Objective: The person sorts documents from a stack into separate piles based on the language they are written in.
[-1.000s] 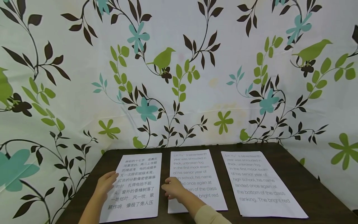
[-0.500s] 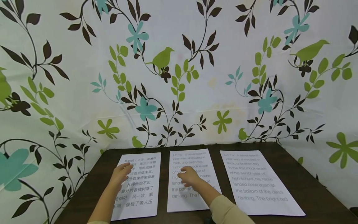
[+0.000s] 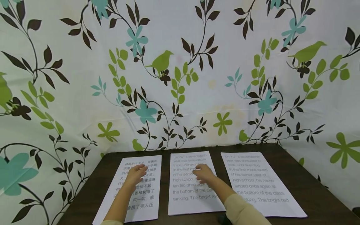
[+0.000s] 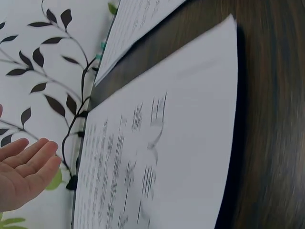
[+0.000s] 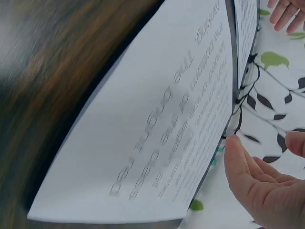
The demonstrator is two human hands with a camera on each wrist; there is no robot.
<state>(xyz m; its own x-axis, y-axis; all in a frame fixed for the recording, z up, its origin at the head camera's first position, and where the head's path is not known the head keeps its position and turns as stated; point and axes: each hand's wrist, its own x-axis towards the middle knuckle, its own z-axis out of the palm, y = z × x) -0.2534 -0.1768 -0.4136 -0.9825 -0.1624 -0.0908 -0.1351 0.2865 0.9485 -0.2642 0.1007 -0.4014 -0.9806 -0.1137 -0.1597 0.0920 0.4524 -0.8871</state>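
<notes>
My left hand [image 3: 136,175] hovers over the left stack of white paper [image 3: 149,215], printed with Chinese characters. Its fingers are loosely bent and hold nothing; the left wrist view shows the fingers [image 4: 33,162] spread in the air, palm turned up. Over the middle sheet [image 3: 197,206], which bears English text, is my right hand [image 3: 203,173]. In the right wrist view its thumb and fingers [image 5: 236,160] stand apart with nothing between them. Hand and forearm cover part of the print on each of these sheets.
A third English printed stack [image 3: 270,207] lies to the right on the dark wooden table [image 3: 317,200]. Behind the table hangs a white cloth [image 3: 197,93] patterned with leaves, birds and flowers. A small dark object [image 3: 223,219] shows at the front edge, beside the right sleeve.
Both hands have moved right and away from me, from the left edges of the left and middle sheets to over their print. The papers stay in place.
</notes>
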